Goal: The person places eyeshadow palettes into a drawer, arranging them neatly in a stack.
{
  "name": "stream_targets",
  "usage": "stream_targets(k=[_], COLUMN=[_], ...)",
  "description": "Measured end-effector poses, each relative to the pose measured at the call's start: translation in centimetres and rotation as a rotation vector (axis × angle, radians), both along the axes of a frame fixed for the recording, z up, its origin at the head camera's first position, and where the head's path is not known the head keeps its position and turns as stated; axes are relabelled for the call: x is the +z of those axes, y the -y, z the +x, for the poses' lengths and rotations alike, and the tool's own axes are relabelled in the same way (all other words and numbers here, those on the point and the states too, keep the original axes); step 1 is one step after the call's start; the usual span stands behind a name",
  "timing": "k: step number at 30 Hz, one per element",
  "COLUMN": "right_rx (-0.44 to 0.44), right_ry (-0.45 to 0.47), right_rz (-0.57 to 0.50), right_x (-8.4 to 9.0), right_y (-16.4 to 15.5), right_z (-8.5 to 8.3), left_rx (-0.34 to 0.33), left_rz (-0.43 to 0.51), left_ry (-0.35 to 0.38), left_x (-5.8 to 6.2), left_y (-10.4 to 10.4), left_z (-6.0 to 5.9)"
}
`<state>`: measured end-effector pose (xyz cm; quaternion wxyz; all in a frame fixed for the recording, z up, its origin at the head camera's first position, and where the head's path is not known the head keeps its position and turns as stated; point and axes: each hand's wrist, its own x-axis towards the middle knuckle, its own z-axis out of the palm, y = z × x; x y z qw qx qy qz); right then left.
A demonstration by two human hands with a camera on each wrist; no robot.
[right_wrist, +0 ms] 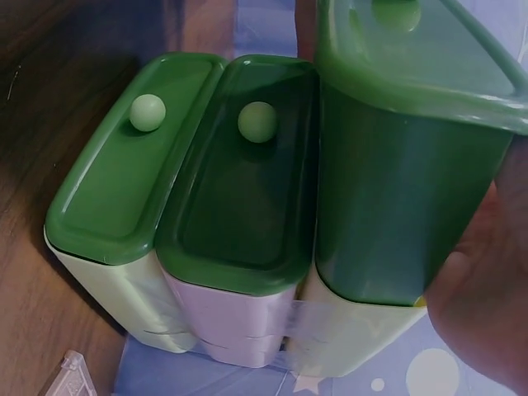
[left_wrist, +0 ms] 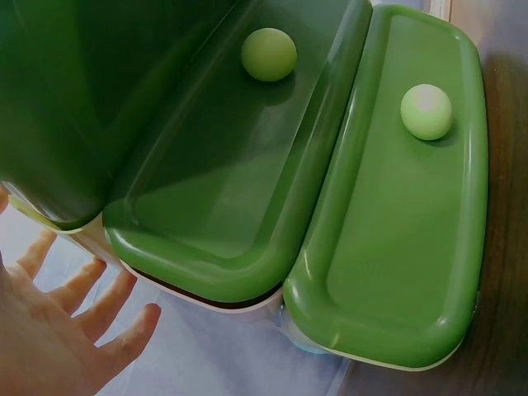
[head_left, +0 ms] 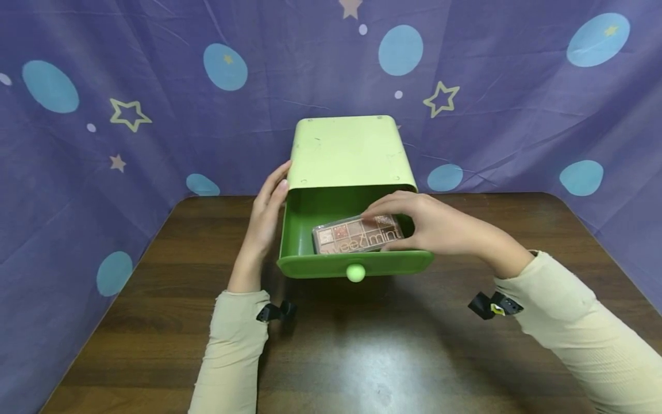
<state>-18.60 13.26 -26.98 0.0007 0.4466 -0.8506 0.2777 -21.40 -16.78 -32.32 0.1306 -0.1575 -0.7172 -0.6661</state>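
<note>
Watching from my remote seat, I've got the right hand [head_left: 433, 223] pinching the eyeshadow palette [head_left: 351, 234], thumb and fingers closed across its right end! That palette is tilted inside the pulled-out top drawer [head_left: 315, 267]. Over on the left, the left hand [head_left: 262, 221] is open, fingers extended against the pale-green drawer cabinet [head_left: 351, 150].
</note>
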Motion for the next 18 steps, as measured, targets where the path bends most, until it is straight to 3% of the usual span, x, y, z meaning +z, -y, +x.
stream_targets(k=[7, 18], right_rx=[-0.01, -0.005], right_ry=[-0.015, -0.065], right_rz=[0.047, -0.161], right_x=[0.2, 0.3], right_y=[0.2, -1.1], right_z=[0.1, 1.1], left_rx=[0.008, 0.006], left_rz=[-0.007, -0.011], left_ry=[0.0, -0.002], left_x=[0.0, 0.1], left_y=[0.1, 0.0], left_z=[0.0, 0.1])
